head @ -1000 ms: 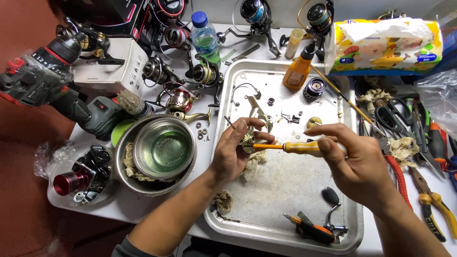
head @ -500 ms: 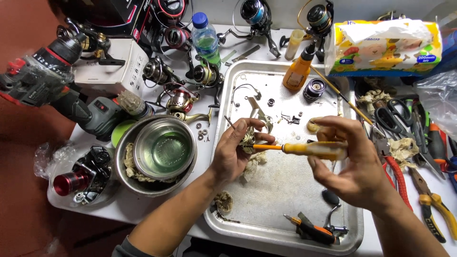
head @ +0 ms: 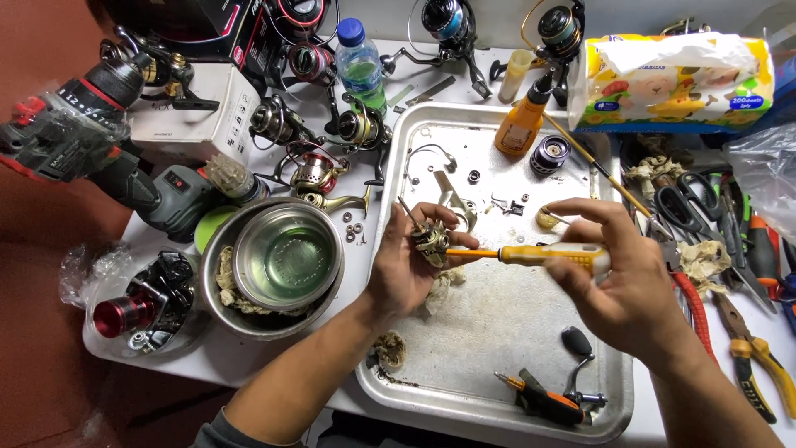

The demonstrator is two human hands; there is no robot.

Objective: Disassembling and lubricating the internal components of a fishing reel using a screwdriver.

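Lying at the near edge of the metal tray (head: 431, 124), close to its near right corner, are a black reel handle (head: 578, 348) and a small orange-and-black tool (head: 543, 402), with a wad of soiled rag (head: 388, 348) by the near left rim. Just beyond them, over the middle of the tray, the left hand (head: 406, 265) is closed around a small brass-coloured reel part (head: 431, 241), fingers wrapped under it and thumb pressed on top. The right hand (head: 618, 282) is clamped on the yellow handle of a screwdriver (head: 539, 255), held level, its shaft running leftward so the tip meets the reel part. Left of the tray, near the table's front edge, a steel bowl (head: 286, 265) of greenish liquid sits inside a larger bowl lined with rag, and a red-and-black spool (head: 133, 311) lies in clear plastic at the near left corner. Along the table's right edge lie scissors (head: 688, 207) and pliers (head: 759, 357) among scraps of cloth. Farther in, small screws and washers are scattered on the tray's far half, beside an orange oil bottle (head: 521, 124) at its far edge. A cordless drill (head: 75, 141) rests at the left edge. Several spinning reels (head: 361, 129), a water bottle (head: 358, 62) and a tissue pack (head: 672, 83) line the far edge.
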